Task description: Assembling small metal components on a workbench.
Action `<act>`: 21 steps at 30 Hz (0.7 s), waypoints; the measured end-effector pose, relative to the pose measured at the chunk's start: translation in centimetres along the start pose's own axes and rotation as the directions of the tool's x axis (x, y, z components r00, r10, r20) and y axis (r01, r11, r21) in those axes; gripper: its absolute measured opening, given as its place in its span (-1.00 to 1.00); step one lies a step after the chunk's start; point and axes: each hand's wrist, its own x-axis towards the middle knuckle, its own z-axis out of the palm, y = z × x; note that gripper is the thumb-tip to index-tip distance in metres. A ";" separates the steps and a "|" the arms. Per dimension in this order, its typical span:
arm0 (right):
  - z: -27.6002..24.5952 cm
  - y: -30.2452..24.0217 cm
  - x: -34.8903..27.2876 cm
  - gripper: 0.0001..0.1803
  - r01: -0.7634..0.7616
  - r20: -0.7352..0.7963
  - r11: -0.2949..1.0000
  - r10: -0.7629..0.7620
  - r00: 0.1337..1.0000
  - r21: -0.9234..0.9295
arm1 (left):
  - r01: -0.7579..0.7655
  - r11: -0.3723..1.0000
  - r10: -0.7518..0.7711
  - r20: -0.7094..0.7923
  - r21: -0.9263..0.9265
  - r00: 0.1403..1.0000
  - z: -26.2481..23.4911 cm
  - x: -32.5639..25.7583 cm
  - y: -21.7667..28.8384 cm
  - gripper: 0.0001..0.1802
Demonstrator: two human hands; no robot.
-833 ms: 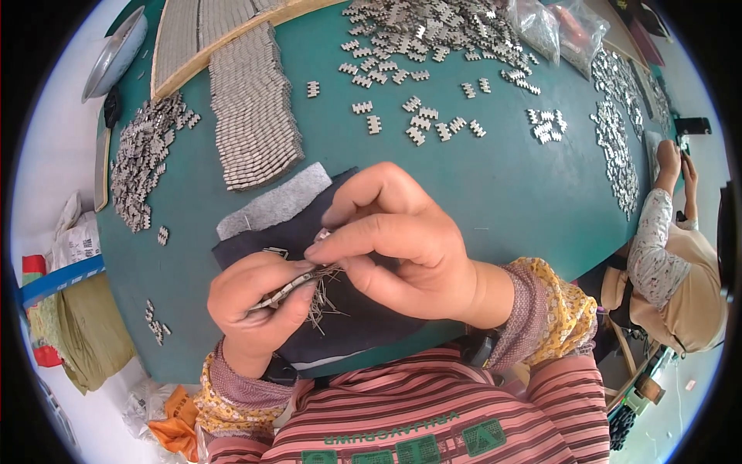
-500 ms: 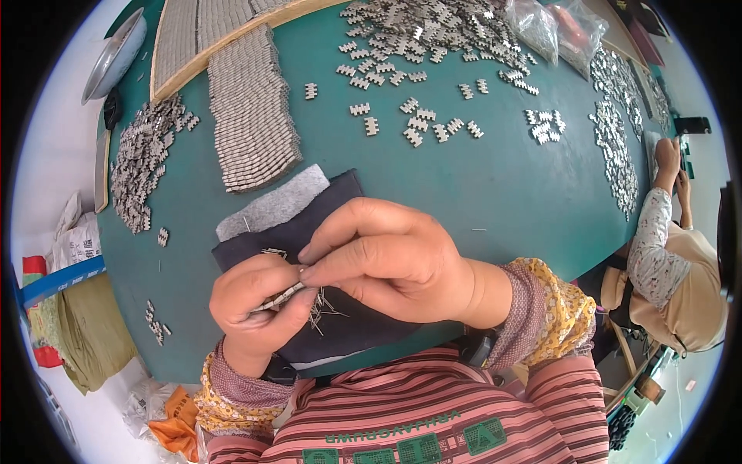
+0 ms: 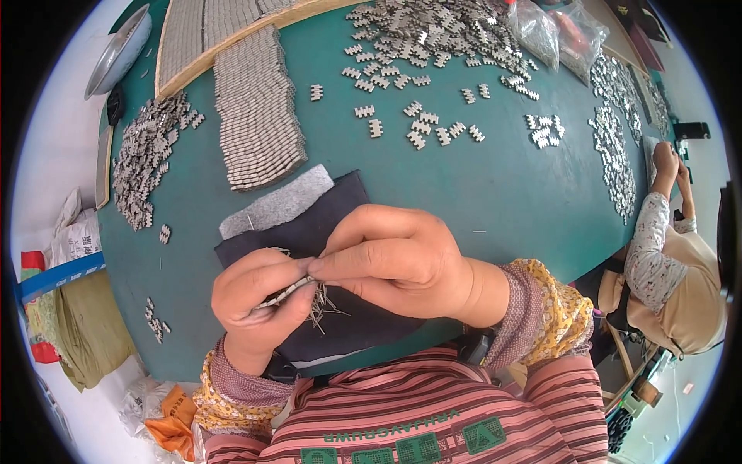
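Starting at the left, we are seeing a metal basin (image 3: 120,52) leaning at the counter (image 3: 502,185), too edge-on for us to tell what it is holding. Beside it, a wood-edged tray (image 3: 193,69) is carrying packed rows of grey metal pieces. Farther right, two clear bags are lying near the far edge: the left bag (image 3: 535,35) is containing small grey bits, the right bag (image 3: 581,46) grey bits and something red.

Our left hand (image 3: 259,298) is curling closed, gripping a narrow metal strip (image 3: 292,292) between thumb and fingers. Our right hand (image 3: 402,259) is pinching, its thumb and fingertips nearly closed and meeting the left fingertips at the strip's right end; we cannot tell whether it is gripping anything small there.

The strip is lying inside the left hand's grasp, slanting up toward the right fingertips. Thin pins (image 3: 328,308) are showing just below the meeting fingertips, over a dark cloth (image 3: 371,329). A grey felt piece (image 3: 278,203) is resting along the cloth's far edge, beyond the left hand, with a block of stacked rows (image 3: 259,116) standing farther off.
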 end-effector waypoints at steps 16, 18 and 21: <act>0.3 0.0 0.7 -0.74 0.014 0.327 0.928 0.118 0.938 -0.373 | -0.018 0.993 0.036 -0.158 0.113 0.987 -0.5 -0.1 0.3 -0.80; 0.6 0.2 0.5 -0.77 0.021 0.364 0.912 0.142 0.920 -0.410 | -0.030 0.995 0.045 -0.152 0.097 0.987 -0.4 -0.1 0.2 -0.81; 0.7 0.7 0.2 -0.73 0.053 0.377 0.901 0.126 0.918 -0.430 | -0.056 0.994 0.069 -0.138 0.090 0.988 -0.4 0.0 0.1 -0.81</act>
